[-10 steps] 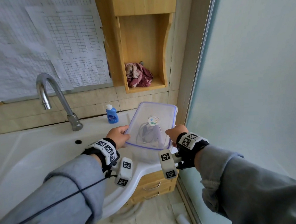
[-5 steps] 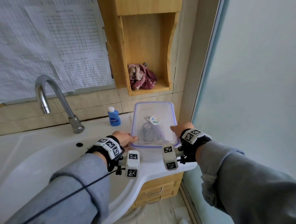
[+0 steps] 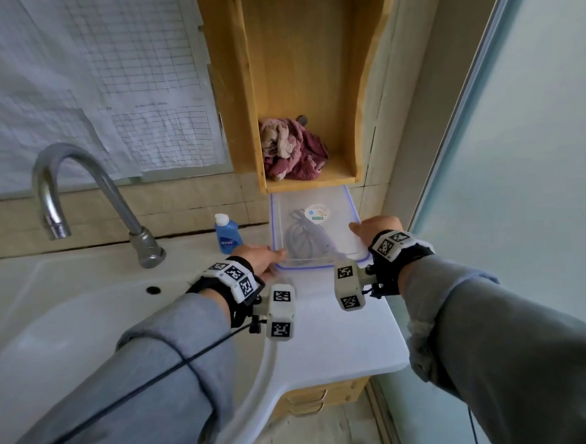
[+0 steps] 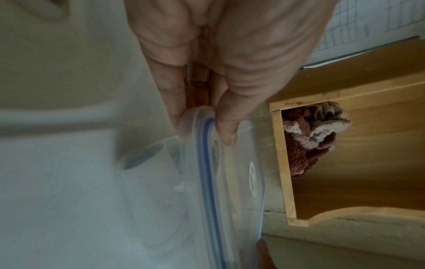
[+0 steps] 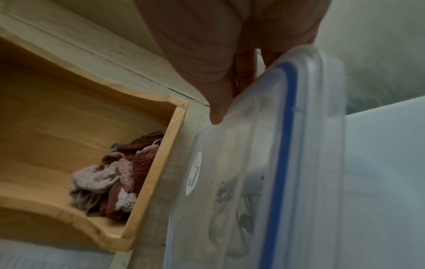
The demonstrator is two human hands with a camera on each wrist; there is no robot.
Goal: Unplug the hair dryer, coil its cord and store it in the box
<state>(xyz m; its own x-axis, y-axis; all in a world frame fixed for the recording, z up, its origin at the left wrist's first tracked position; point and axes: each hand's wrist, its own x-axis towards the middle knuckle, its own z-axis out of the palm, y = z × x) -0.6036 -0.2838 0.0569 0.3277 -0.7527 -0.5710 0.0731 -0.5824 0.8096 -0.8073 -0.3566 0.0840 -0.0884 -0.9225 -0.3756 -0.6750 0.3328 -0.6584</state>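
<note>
A clear plastic box (image 3: 321, 263) with a blue-sealed lid sits on the white counter, pushed back under the wooden shelf. Through the lid I see the hair dryer (image 3: 303, 238) with its coiled cord inside. My left hand (image 3: 264, 256) pinches the near left corner, thumb on the lid (image 4: 230, 182) and fingers (image 4: 174, 109) under the rim. My right hand (image 3: 374, 229) holds the near right corner, thumb lying on the lid (image 5: 253, 145). In the right wrist view the dryer (image 5: 241, 200) shows dimly through the plastic.
A blue bottle (image 3: 228, 234) stands just left of the box. The chrome faucet (image 3: 76, 187) arches over the basin (image 3: 69, 338) at left. A wooden shelf (image 3: 310, 183) holding a crumpled rag (image 3: 290, 150) hangs right above the box. A frosted glass door (image 3: 520, 139) bounds the right.
The box was held tilted and closer to me; both hands have carried it away toward the wall and brought it level under the shelf.
</note>
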